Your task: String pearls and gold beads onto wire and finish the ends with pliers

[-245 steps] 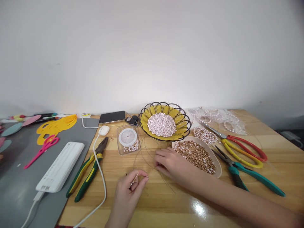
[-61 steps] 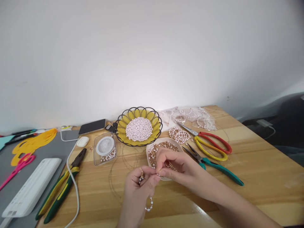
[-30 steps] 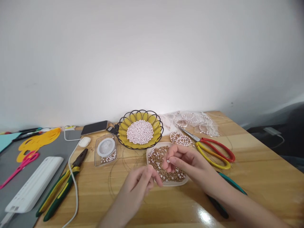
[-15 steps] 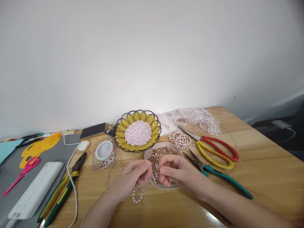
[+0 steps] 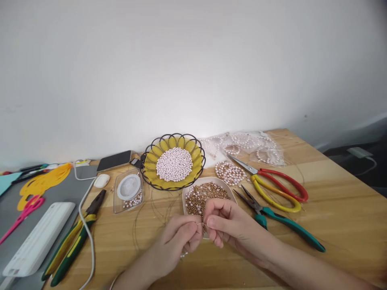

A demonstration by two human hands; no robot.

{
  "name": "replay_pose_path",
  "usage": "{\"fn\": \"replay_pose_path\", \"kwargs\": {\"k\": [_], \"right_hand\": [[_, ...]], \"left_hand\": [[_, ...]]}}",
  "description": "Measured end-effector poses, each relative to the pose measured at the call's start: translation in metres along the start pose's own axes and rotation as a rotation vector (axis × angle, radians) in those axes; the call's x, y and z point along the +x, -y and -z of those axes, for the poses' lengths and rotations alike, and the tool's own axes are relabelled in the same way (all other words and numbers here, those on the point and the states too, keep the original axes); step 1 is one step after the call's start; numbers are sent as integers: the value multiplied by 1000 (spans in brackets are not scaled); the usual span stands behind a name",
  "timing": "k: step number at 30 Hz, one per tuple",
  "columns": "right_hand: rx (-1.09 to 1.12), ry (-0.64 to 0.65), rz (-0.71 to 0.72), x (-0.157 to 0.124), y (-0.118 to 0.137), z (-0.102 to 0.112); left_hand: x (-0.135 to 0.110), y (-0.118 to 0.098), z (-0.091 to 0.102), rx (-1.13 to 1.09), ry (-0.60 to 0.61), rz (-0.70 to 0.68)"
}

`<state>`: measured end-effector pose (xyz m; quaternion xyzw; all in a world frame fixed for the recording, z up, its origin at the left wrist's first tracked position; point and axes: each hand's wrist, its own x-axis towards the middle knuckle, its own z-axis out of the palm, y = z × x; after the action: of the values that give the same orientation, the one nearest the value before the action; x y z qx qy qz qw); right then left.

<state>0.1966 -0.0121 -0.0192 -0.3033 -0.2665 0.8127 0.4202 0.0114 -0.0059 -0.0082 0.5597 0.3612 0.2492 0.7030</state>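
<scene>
Together — left hand (image 5: 177, 237), right hand (image 5: 229, 221), pinching beads (image 5: 201, 224)

The lone head camera faces forward and down — left hand (image 5: 180, 237) and right hand (image 5: 227, 220) near it, low and central — across the bench (image 5: 338, 203) towards the wall (image 5: 193, 64) filling the upper half.

Beyond the fingers (image 5: 212, 221) rises a plain pale-grey wall (image 5: 193, 72), brightest low down, straight ahead of them, and dimmer toward the upper corners. Below them spreads a wooden table (image 5: 341, 217) in lighter and darker bands; well to their right, past its slanting edge, sits an unclear dark shape (image 5: 338, 161).
</scene>
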Motion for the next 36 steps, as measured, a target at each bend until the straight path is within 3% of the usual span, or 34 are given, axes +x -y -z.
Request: {"fn": "replay_pose_path", "kwargs": {"k": [10,16,36], "right_hand": [[-40,11,-12,0,0,-1],[-59,20,-15,1,-3,-1],[-124,-14,79,-5,-1,-3]], "left_hand": [[-3,-9,-2,200,4,-89],[-1,-10,1,290,76,-213],[-3,-3,1,480,52,-255]]}}
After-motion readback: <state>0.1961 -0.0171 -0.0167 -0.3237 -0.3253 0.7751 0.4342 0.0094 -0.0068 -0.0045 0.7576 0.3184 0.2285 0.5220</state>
